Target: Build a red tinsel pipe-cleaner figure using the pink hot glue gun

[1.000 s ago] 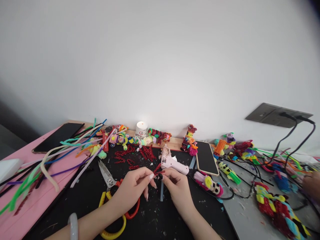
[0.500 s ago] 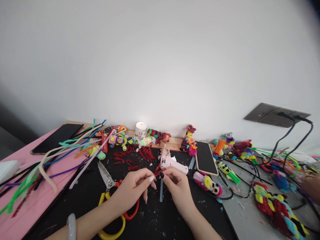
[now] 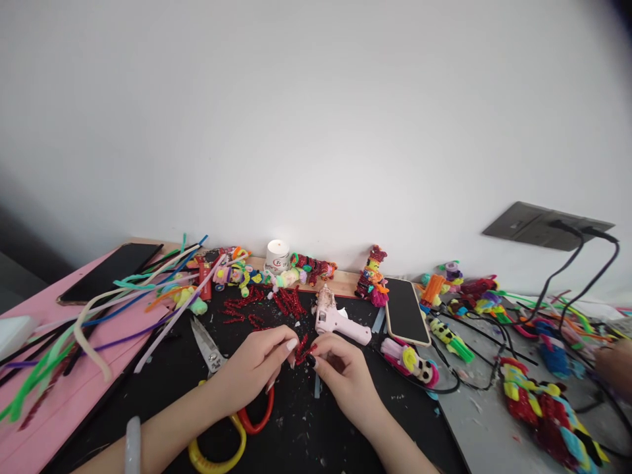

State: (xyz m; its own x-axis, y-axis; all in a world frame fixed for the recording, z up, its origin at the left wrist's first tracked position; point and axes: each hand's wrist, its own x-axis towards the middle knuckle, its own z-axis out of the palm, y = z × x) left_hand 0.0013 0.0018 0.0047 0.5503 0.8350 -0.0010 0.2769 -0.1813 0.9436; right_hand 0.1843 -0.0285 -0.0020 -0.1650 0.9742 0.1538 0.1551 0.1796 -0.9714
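Observation:
A short piece of red tinsel pipe cleaner, bent on itself, is pinched between my two hands. My left hand grips its left side with thumb and fingers. On the other side, my right hand pinches it with a dark-nailed thumb. Just beyond the hands lies a pink hot glue gun, with a glue stick below it on the black mat. Scissors with yellow and red handles lie partly under my left hand and forearm. More red tinsel pieces lie behind.
Loose pipe cleaners spread over the pink board at left, beside a dark tablet. A paper cup, a phone and several pipe-cleaner figures stand or lie behind. Black cords run from the wall socket. Another person's hand is at far right.
Both hands have shifted slightly left. The red piece between them, stretched and slanting earlier, now shows as a folded zigzag.

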